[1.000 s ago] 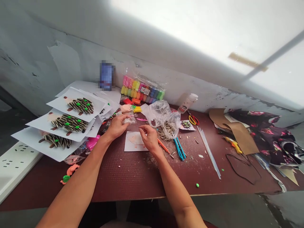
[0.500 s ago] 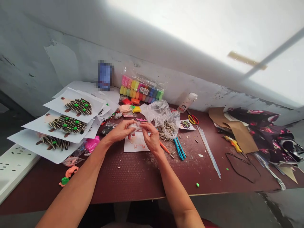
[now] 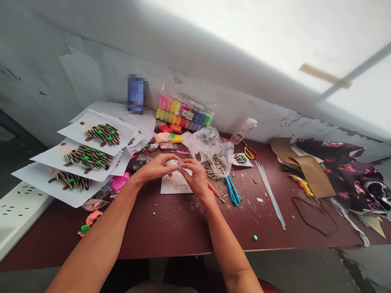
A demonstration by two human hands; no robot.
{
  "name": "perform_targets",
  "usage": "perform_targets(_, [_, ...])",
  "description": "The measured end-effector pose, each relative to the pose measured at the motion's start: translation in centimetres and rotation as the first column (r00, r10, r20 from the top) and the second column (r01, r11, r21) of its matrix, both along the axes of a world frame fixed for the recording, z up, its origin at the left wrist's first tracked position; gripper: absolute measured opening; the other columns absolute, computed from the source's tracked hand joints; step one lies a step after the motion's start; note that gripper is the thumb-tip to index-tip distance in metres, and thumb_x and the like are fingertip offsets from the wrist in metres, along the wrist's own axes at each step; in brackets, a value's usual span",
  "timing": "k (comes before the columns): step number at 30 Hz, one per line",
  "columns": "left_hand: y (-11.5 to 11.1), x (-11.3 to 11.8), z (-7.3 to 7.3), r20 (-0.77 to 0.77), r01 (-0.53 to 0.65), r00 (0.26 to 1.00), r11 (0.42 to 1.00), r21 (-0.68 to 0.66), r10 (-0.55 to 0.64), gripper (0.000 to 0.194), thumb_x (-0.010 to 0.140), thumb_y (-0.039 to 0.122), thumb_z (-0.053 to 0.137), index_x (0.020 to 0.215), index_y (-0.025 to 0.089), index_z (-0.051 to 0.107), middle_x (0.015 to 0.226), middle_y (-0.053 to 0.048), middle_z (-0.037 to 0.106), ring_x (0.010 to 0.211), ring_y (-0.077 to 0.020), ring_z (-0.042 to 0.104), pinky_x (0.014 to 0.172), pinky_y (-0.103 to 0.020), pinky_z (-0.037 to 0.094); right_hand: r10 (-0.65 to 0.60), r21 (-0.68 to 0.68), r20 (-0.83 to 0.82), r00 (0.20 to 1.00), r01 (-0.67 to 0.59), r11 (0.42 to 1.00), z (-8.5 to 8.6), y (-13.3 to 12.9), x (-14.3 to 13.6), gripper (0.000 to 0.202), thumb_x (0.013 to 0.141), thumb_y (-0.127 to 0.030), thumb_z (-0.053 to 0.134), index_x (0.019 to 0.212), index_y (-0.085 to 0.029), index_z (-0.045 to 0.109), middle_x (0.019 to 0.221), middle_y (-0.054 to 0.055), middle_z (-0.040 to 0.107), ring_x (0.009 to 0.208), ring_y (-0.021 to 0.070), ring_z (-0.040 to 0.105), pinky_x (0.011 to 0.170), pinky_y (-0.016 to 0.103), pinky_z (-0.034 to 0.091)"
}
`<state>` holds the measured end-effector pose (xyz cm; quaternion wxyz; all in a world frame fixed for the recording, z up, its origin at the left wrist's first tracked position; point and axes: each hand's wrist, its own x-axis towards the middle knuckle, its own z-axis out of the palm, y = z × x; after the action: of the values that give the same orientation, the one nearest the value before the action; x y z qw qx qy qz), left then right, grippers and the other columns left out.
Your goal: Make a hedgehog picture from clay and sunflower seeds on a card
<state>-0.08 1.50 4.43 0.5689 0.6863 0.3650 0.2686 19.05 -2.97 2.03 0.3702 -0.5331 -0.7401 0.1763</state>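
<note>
Between my two hands is a small clear plastic packet with something whitish in it. My left hand is closed on its left side, and my right hand pinches its right side. Just below them lies a white sheet with an orange outline drawing, partly hidden by my hands. To the right, striped seeds spill from a clear plastic bag. An orange pen and a blue cutter lie near my right forearm.
Stacked sheets with seed hedgehogs are at the left, beside a white power strip. Coloured clay packs, a white bottle and scissors stand or lie behind. Glue sticks and a yellow glue gun are at the right.
My hands have shifted slightly around the packet, and more of the drawing on the sheet shows beneath them. The whole view has moved a little.
</note>
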Motion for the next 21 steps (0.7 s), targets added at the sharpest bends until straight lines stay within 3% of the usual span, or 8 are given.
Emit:
perform_targets(8, [0.2,0.3,-0.8,0.049,-0.064,0.997,0.998,0.005,0.064,0.051,0.075,0.059,0.073,0.1,0.015,0.067,0.076,0.0,0.065,0.063,-0.015,0.061,0.058,-0.027,0.051,-0.005,0.265,0.071,0.997,-0.015,0.964,-0.4,-0.1,-0.4,0.013,0.096,-0.02,0.065,0.098,-0.024,0.077,0.112,0.009,0.074,0.106,0.0213,0.067,0.094,0.037,0.054])
perform_targets(14, [0.1,0.3,-1.2,0.068,-0.049,0.997,0.997,0.061,0.045,0.039,0.079,0.043,0.066,0.108,0.017,0.062,0.098,-0.003,0.066,0.066,-0.0126,0.063,0.062,-0.027,0.054,-0.021,0.193,0.096,0.995,0.002,0.981,-0.8,-0.1,-0.4,0.013,0.093,-0.018,0.069,0.1,-0.026,0.076,0.121,0.008,0.071,0.113,0.022,0.066,0.097,0.039,0.053])
perform_targets(21, [0.1,0.4,-1.5,0.107,-0.001,0.994,0.999,0.051,-0.004,0.041,0.077,0.031,0.06,0.115,0.018,0.057,0.098,-0.002,0.065,0.071,-0.0131,0.063,0.064,-0.027,0.054,-0.049,0.194,0.102,0.994,0.028,0.981,-0.8,-0.3,-0.4,0.011,0.094,-0.018,0.067,0.091,-0.025,0.075,0.12,0.008,0.071,0.113,0.0229,0.064,0.097,0.041,0.052])
